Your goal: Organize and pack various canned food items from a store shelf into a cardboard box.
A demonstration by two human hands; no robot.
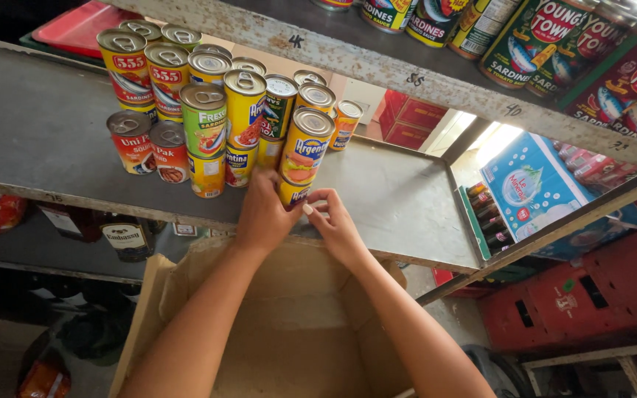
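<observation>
Several stacked tins stand on a grey metal shelf [399, 199]. At the front right of the group, a yellow tin [306, 146] sits on a lower yellow tin [293, 194]. My left hand [262, 214] cups the lower tin from the left, its fingers also against a neighbouring yellow tin [239, 165]. My right hand [335, 221] touches the lower tin's right side with its fingertips. Green-labelled and red-labelled tins [203, 121] fill the stack further left.
An open cardboard box [289, 332] sits below my arms. The upper shelf [436, 81] carries several sardine tins [540, 40]. Red crates [591, 295] and a blue bottle pack [528, 188] lie to the right. Dark bottles [123, 236] stand under the shelf at left.
</observation>
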